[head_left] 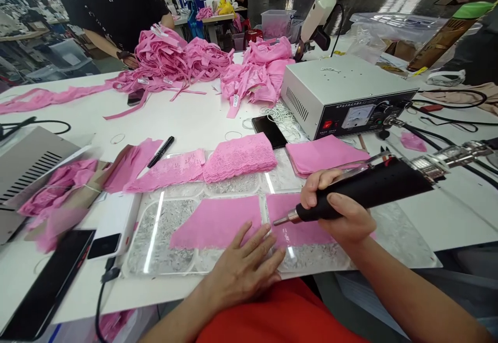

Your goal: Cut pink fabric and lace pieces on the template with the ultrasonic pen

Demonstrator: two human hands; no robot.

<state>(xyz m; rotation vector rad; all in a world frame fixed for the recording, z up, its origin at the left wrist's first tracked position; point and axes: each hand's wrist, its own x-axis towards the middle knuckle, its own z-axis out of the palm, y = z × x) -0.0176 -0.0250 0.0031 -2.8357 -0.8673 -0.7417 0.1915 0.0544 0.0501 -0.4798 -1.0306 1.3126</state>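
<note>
My right hand [346, 213] is wrapped around a black handheld ultrasonic welder [365, 190], its metal tip pointing left and down. That tip is at the left edge of a pink fabric piece [303, 231]; whether it touches cannot be made out. My left hand [247, 265] lies flat with fingers stretched, fingertips on another pink fabric piece [218, 223] and near the gap between the two. Both pieces lie on a clear patterned board [163, 229]. Behind them are a stack of pink lace pieces [239, 159], a single lace piece [171, 169] and a stack of plain pink pieces [327, 153].
A grey control box [346, 94] with a meter stands at the right, cabled to the tool. Pink garments [167, 57] are heaped at the back, beside a person [105, 16]. A phone [269, 130], a marker [161, 152] and a white power bank [114, 223] lie around the board.
</note>
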